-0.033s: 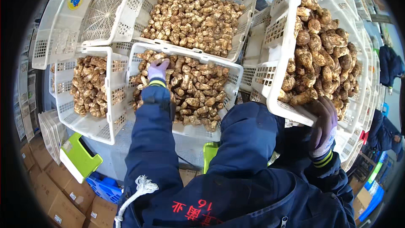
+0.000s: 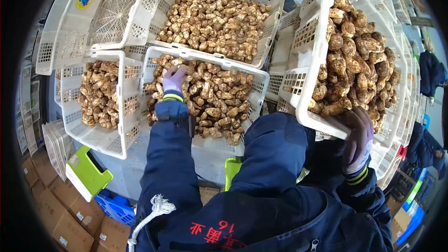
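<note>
Several white plastic crates of brown, stubby mushrooms surround me. Among the mushrooms [image 2: 219, 95] in the near middle crate [image 2: 259, 94] is my left hand [image 2: 174, 79], in a pale purple glove. Its fingers are curled down at that crate's left side; whatever they grip is hidden. To the right stands a raised, tilted crate [image 2: 305, 112] heaped with larger mushrooms [image 2: 359, 60]. My right hand [image 2: 359, 135], in a darker purple glove, reaches over its near rim. The fingers lie close together against the mushrooms, with their tips partly hidden.
Left of the middle crate stands another mushroom crate [image 2: 119, 130]; a fuller one [image 2: 273, 16] is behind. An empty crate [image 2: 100, 30] leans at the far left. Below are a green and white stool [image 2: 88, 172], a blue pallet [image 2: 116, 207] and cardboard boxes [image 2: 77, 226]. Other people [image 2: 427, 147] are at the right.
My left hand has drawn slightly toward me, with its wrist and cuff lower. My right hand and the crates look unmoved.
</note>
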{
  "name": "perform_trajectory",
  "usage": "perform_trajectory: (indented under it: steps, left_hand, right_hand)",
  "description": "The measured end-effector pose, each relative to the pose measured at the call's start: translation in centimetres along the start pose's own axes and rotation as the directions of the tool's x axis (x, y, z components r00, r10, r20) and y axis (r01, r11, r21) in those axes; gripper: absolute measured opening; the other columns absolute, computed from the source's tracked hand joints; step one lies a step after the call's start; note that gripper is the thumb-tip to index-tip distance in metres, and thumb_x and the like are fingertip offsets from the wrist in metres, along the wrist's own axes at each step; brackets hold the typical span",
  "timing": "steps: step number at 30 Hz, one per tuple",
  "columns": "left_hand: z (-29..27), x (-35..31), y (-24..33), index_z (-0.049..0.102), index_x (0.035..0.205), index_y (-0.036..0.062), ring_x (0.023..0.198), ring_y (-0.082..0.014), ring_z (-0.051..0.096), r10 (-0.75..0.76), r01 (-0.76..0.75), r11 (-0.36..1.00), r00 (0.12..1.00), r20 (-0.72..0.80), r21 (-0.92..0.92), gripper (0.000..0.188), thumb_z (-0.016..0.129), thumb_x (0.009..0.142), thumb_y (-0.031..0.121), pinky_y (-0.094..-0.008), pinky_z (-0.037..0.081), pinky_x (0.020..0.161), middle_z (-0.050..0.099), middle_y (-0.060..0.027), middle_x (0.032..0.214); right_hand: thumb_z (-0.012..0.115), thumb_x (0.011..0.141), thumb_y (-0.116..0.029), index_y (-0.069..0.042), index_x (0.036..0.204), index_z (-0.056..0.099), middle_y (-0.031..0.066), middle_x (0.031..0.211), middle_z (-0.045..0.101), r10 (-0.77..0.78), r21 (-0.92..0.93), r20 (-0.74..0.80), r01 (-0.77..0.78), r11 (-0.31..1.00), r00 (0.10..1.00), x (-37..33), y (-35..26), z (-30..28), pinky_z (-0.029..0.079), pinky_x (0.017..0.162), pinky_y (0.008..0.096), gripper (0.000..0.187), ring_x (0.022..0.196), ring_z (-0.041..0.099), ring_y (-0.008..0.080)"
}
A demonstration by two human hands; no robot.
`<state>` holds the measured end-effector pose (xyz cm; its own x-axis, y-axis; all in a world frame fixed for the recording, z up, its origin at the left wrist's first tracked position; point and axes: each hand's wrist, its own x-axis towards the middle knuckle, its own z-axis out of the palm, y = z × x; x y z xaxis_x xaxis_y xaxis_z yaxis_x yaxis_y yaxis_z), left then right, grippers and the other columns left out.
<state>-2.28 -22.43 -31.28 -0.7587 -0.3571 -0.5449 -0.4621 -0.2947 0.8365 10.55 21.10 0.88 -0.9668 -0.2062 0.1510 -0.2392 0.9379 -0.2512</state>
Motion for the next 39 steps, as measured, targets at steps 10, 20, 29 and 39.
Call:
perform_trajectory:
  steps: [10,20,29,39]
  left_hand:
    - [4.4,-16.9,8.3,0.033,0.136,0.0033,0.119,-0.0331,0.047,0.314,0.285,0.701,0.7,0.641,-0.654,0.048,0.048,0.091,0.014,-0.0437,0.05,0.091,0.048,-0.0165,0.128]
    - [3.1,-22.5,11.0,0.043,0.127,0.0014,0.097,-0.0214,0.059,0.42,0.041,0.762,0.728,0.542,-0.646,0.045,0.051,0.082,-0.001,-0.0428,0.051,0.086,0.06,-0.0113,0.104]
    - [3.7,-19.7,7.7,0.044,0.122,0.0017,0.104,-0.0232,0.055,0.081,0.234,0.84,0.838,0.539,-0.49,0.038,0.052,0.085,0.003,-0.043,0.05,0.088,0.057,-0.0105,0.101]
    - [14.1,-15.8,18.8,0.037,0.123,-0.005,0.109,-0.0351,0.051,0.144,0.047,0.9,0.907,0.397,-0.434,0.05,0.054,0.089,0.028,-0.0465,0.046,0.093,0.044,-0.0236,0.122]
  right_hand:
    - [0.036,0.088,-0.022,0.003,0.113,0.051,0.0229,0.116,0.053,-0.02,0.002,-0.022,0.02,1.0,1.0,-0.5,0.2,0.0,0.037,0.095,0.0447,0.039,0.11,0.048,0.04]
    - [0.041,0.085,-0.009,0.001,0.11,0.054,0.0195,0.112,0.056,-0.033,0.059,-0.112,0.04,0.997,0.993,-0.5,-0.3,0.3,0.038,0.095,0.0441,0.029,0.108,0.05,0.0379]
    - [0.043,0.084,-0.005,-0.001,0.106,0.055,0.019,0.107,0.058,-0.065,0.095,-0.186,0.084,0.992,0.98,-0.6,0.9,0.4,0.039,0.093,0.0447,0.025,0.105,0.052,0.0382]
    - [0.048,0.079,-0.004,-0.002,0.107,0.055,0.0176,0.107,0.058,-0.042,0.066,-0.187,0.055,0.996,0.982,-1.0,0.3,-0.3,0.04,0.093,0.0438,0.029,0.104,0.052,0.0373]
